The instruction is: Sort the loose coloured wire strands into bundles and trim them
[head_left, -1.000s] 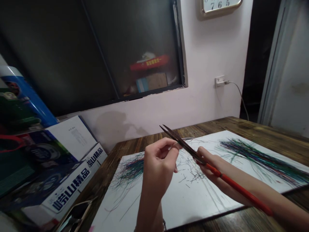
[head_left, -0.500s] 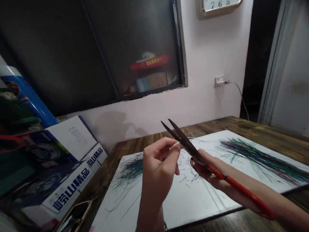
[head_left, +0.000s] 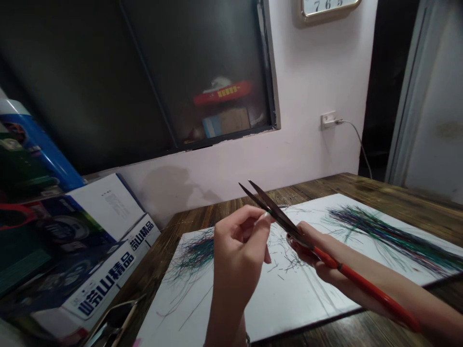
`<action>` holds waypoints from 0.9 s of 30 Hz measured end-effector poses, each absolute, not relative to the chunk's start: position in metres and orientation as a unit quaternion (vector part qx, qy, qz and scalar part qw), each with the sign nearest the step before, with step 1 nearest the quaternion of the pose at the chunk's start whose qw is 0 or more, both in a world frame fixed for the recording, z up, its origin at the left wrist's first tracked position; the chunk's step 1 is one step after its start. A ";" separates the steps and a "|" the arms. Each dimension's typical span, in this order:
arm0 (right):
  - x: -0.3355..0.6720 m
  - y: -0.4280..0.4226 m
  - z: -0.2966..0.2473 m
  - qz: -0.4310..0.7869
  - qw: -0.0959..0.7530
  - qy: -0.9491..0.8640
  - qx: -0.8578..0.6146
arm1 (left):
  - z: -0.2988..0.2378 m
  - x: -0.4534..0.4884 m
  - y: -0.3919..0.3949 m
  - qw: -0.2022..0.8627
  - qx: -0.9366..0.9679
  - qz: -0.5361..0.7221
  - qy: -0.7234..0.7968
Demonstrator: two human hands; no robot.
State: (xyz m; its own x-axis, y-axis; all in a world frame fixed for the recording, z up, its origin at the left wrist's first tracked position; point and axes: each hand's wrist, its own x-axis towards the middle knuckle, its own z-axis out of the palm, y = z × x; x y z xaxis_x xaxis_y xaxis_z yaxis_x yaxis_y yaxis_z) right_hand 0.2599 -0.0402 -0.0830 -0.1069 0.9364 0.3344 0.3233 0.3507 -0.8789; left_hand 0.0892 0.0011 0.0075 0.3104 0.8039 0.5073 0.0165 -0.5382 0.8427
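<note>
My right hand [head_left: 307, 246] grips scissors [head_left: 280, 212] with red handles, their blades slightly apart and pointing up and to the left. Thumb and forefinger of my left hand [head_left: 240, 246] are pinched right beside the blades. A small bit of a thin green strand [head_left: 269, 212] shows between these fingertips and the blades; the rest of it is hidden. Below my hands lies a white board [head_left: 289, 308] with short dark clippings [head_left: 280, 267] scattered over it. A bundle of long coloured strands [head_left: 390, 241] lies on its right side, and a looser tangle of strands [head_left: 197, 253] on its left.
Boxes with blue printing [head_left: 108, 284] are stacked on the left, with a blue cylinder [head_left: 43, 144] above them. The wooden table [head_left: 325, 185] meets a wall with a dark window [head_left: 202, 62]. A plugged-in cable [head_left: 356, 132] hangs at the right.
The scissors have tilted very slightly, their tips a little lower and further left and the handle end further right. My left hand keeps its pinch in nearly the same place.
</note>
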 end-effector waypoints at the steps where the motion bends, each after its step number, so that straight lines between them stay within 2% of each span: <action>1: 0.260 -0.038 -0.088 0.317 0.481 -0.670 -0.469 | 0.008 0.089 0.001 0.384 0.712 0.512 0.289; 5: 0.262 -0.037 -0.096 0.321 0.482 -0.670 -0.465 | 0.009 0.091 -0.001 0.378 0.711 0.515 0.294; 16: 0.257 -0.049 -0.063 0.331 0.456 -0.673 -0.479 | 0.008 0.091 -0.003 0.358 0.714 0.518 0.307; 27: 0.258 -0.047 -0.066 0.343 0.452 -0.671 -0.477 | 0.006 0.092 -0.001 0.351 0.720 0.515 0.306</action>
